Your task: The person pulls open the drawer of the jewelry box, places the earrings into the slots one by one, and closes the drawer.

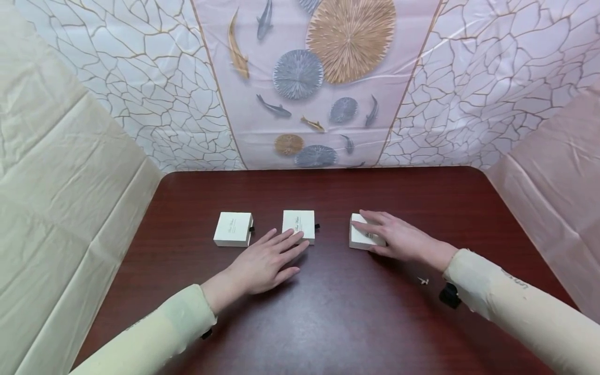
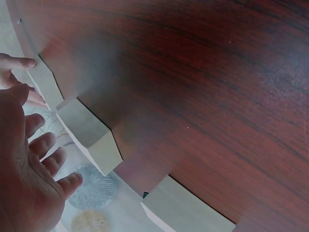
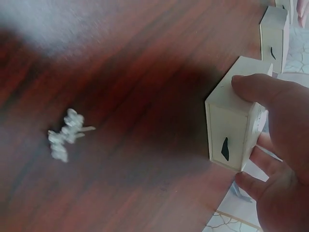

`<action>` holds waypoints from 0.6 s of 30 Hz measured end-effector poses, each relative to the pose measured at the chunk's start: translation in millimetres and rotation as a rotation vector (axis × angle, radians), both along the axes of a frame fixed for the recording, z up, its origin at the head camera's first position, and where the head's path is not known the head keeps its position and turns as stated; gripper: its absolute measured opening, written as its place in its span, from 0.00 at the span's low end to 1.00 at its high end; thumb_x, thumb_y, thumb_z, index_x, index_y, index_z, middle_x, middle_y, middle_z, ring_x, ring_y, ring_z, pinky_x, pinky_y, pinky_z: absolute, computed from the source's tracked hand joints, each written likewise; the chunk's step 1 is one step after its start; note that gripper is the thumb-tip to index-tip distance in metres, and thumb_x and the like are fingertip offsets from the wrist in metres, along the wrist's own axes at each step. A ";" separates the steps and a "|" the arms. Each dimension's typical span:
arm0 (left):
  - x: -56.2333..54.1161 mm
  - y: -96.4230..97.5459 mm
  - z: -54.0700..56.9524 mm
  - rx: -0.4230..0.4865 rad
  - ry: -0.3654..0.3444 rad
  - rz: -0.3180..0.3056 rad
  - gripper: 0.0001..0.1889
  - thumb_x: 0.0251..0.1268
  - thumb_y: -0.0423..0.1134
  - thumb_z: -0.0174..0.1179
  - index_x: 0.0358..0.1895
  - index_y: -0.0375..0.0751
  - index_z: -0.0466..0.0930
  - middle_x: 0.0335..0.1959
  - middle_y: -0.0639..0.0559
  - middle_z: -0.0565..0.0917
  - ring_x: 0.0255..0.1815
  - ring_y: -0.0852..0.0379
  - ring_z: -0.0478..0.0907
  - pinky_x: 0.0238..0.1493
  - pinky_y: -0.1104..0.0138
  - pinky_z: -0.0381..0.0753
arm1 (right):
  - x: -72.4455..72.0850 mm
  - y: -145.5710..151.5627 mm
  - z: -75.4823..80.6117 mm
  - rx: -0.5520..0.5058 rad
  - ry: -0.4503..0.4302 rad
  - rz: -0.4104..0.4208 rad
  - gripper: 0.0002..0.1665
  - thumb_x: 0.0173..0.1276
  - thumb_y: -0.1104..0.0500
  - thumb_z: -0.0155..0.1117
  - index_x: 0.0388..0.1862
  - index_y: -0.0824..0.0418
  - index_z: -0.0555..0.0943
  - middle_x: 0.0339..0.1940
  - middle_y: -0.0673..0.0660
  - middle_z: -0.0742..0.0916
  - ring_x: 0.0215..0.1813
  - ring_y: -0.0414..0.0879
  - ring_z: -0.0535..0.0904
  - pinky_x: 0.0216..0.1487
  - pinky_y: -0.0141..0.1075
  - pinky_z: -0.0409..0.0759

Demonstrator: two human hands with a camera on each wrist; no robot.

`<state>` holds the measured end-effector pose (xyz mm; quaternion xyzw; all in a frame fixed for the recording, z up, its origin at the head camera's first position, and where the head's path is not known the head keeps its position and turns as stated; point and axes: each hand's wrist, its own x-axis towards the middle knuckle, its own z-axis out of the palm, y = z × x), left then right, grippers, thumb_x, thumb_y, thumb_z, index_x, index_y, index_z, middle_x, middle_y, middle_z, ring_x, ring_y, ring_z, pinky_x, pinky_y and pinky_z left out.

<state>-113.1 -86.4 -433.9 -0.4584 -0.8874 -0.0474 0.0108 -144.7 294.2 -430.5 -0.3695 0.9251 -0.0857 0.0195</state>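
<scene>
I saw room between the middle box (image 1: pixel 298 219) and the right box (image 1: pixel 360 240). The left hand (image 1: pixel 264 263) hung over the near end of the gap beside the left box (image 1: pixel 232 229); the right hand (image 1: pixel 400 240) barred the right box's right side.

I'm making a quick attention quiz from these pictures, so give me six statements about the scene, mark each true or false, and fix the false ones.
1. The right hand holds the rightmost box. True.
2. A hand grips the leftmost box. False: the leftmost box stands free of both hands.
3. In the head view, fingers of the left hand overlap the middle box. True.
4. The middle box has a black tab at its side. True.
5. Small pale pieces sit on a box. False: the small pale pieces lie on the table.
6. The boxes are stacked. False: they lie apart in a row.
</scene>
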 end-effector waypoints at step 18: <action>1.3 10.5 -4.5 -0.017 -0.019 0.004 0.32 0.85 0.57 0.51 0.84 0.49 0.66 0.85 0.48 0.65 0.85 0.46 0.61 0.82 0.44 0.61 | -20.8 -12.4 -2.0 -0.009 0.020 0.086 0.41 0.67 0.63 0.78 0.78 0.60 0.76 0.78 0.72 0.75 0.77 0.68 0.72 0.71 0.62 0.76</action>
